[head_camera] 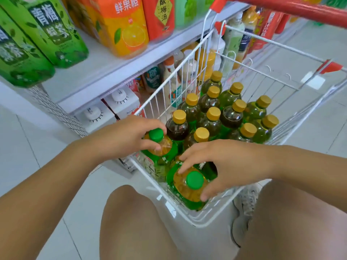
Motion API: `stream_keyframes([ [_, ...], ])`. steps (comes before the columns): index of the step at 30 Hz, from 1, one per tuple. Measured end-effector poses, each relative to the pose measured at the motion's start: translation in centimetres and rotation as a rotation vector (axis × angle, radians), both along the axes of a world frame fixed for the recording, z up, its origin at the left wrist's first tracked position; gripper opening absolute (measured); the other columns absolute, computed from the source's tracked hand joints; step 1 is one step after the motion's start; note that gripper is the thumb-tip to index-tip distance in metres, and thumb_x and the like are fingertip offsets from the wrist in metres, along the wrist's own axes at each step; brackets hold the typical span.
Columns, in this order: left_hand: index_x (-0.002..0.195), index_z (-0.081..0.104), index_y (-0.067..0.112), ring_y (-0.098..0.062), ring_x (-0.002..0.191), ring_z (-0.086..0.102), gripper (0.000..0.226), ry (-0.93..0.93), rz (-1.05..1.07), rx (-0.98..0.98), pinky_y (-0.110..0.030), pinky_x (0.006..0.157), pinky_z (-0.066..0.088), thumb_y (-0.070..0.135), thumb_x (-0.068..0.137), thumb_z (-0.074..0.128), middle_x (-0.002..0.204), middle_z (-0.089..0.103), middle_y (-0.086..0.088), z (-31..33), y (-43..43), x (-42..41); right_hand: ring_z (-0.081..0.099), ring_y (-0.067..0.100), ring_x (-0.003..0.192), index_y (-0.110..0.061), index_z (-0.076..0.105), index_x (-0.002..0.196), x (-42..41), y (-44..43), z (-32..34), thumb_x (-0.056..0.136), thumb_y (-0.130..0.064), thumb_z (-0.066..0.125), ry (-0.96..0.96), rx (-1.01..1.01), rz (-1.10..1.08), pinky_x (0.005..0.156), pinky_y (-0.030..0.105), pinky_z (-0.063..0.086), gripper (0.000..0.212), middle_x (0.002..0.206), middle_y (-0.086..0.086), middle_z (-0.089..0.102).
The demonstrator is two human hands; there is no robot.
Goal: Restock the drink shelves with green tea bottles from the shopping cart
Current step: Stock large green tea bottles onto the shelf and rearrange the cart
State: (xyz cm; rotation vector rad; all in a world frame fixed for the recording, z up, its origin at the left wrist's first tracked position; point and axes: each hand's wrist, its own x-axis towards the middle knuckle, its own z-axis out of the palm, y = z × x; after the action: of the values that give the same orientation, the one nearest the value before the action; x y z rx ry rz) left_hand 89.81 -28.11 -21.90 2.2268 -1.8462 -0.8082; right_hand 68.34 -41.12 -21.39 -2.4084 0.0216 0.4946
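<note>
A white wire shopping cart (189, 216) stands beside the drink shelf. At its near end are two green-capped tea bottles. My left hand (129, 134) grips the neck of the left green-capped bottle (159, 143). My right hand (221, 162) curls its fingers and thumb around the shoulder of the nearer green-capped bottle (189, 186). Behind them several yellow-capped green tea bottles (213, 119) stand upright in the cart.
The upper shelf (105, 72) on the left holds large green, orange (124, 25) and red bottles. The lower shelf holds white cartons (120, 102) and milky drinks behind the cart wall. The red cart handle (293, 8) crosses the top right. My knees are below the cart.
</note>
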Motion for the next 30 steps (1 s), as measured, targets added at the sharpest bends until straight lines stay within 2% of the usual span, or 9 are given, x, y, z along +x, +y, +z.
stream_keyframes([
  [4, 0.113, 0.059, 0.038, 0.0, 0.08, 0.055, 0.032, -0.018, -0.024, 0.0, -0.029, 0.074, 0.049, 0.039, 0.084, 0.072, 0.096, 0.063, 0.014, 0.3, 0.7, -0.1, 0.038, -0.018, 0.115, -0.035, 0.061, 0.121, -0.5, 0.8, -0.8, 0.076, -0.047, 0.074, -0.109, -0.047, -0.079, 0.091, -0.002, 0.03, 0.049, 0.137, -0.02, 0.05],
  [6, 0.111, 0.059, 0.039, 0.001, 0.079, 0.055, 0.03, -0.014, -0.006, -0.036, -0.025, 0.07, 0.045, 0.041, 0.084, 0.072, 0.091, 0.061, 0.016, 1.0, 1.1, 0.0, 0.039, -0.014, 0.119, -0.034, 0.058, 0.123, -0.6, 1.0, -0.7, 0.081, -0.045, 0.07, -0.11, -0.057, -0.075, 0.094, 0.003, 0.033, 0.045, 0.138, -0.02, 0.049],
  [8, 0.108, 0.06, 0.039, -0.001, 0.077, 0.056, 0.028, -0.002, 0.048, -0.097, -0.03, 0.07, 0.047, 0.041, 0.083, 0.072, 0.087, 0.062, 0.013, 2.4, 1.4, 0.4, 0.034, -0.006, 0.128, -0.037, 0.052, 0.127, -0.7, 0.9, -0.7, 0.085, -0.047, 0.064, -0.107, -0.1, -0.07, 0.101, 0.009, 0.031, 0.045, 0.142, -0.024, 0.043],
  [11, 0.107, 0.06, 0.038, -0.004, 0.077, 0.057, 0.03, -0.027, 0.099, -0.18, -0.033, 0.072, 0.049, 0.046, 0.081, 0.072, 0.086, 0.064, 0.009, 4.6, 1.8, 1.0, 0.032, -0.011, 0.13, -0.039, 0.05, 0.13, -0.7, 0.6, -0.2, 0.087, -0.049, 0.06, -0.132, -0.083, -0.116, 0.102, 0.003, 0.026, 0.045, 0.142, -0.03, 0.039],
  [13, 0.106, 0.056, 0.043, -0.003, 0.079, 0.056, 0.034, -0.064, 0.108, -0.237, -0.032, 0.073, 0.049, 0.06, 0.078, 0.068, 0.087, 0.064, 0.011, 5.7, 2.1, 1.1, 0.038, -0.012, 0.126, -0.038, 0.052, 0.128, -0.6, 0.3, 1.0, 0.085, -0.049, 0.061, -0.172, -0.031, -0.168, 0.102, 0.01, 0.033, 0.046, 0.137, -0.031, 0.044],
  [16, 0.106, 0.049, 0.048, -0.001, 0.085, 0.057, 0.049, -0.138, 0.131, -0.344, -0.032, 0.074, 0.049, 0.077, 0.067, 0.045, 0.092, 0.065, 0.02, 7.2, 2.5, 1.1, 0.051, -0.002, 0.118, -0.04, 0.055, 0.126, -0.5, -0.2, 3.9, 0.085, -0.053, 0.061, -0.282, 0.109, -0.264, 0.091, 0.02, 0.046, 0.043, 0.127, -0.026, 0.052],
  [21, 0.107, 0.054, 0.041, -0.005, 0.088, 0.06, 0.044, -0.106, 0.144, -0.59, -0.028, 0.077, 0.05, 0.073, 0.076, 0.053, 0.098, 0.067, 0.014, 11.2, 1.4, 1.1, 0.065, 0.023, 0.1, -0.015, 0.063, 0.113, -0.8, -2.9, 10.1, 0.082, -0.049, 0.061, -0.474, 0.254, -0.364, 0.085, 0.041, 0.052, 0.046, 0.107, 0.006, 0.067],
  [25, 0.108, 0.055, 0.04, -0.003, 0.084, 0.062, 0.032, -0.072, 0.132, -0.762, -0.022, 0.068, 0.048, 0.063, 0.085, 0.055, 0.096, 0.064, 0.015, 14.8, -1.2, 0.8, 0.067, 0.023, 0.097, -0.013, 0.063, 0.113, -1.6, -5.8, 14.8, 0.08, -0.055, 0.063, -0.579, 0.279, -0.374, 0.085, 0.03, 0.054, 0.053, 0.105, 0.01, 0.069],
  [30, 0.111, 0.061, 0.024, -0.008, 0.086, 0.057, 0.034, -0.139, 0.127, -0.819, -0.025, 0.075, 0.045, 0.05, 0.089, 0.056, 0.098, 0.063, 0.01, 15.2, -6.7, -0.4, 0.067, 0.019, 0.103, -0.012, 0.064, 0.114, -2.4, -10.4, 16.3, 0.083, -0.052, 0.064, -0.604, 0.197, -0.452, 0.089, 0.031, 0.053, 0.05, 0.109, 0.009, 0.069],
])
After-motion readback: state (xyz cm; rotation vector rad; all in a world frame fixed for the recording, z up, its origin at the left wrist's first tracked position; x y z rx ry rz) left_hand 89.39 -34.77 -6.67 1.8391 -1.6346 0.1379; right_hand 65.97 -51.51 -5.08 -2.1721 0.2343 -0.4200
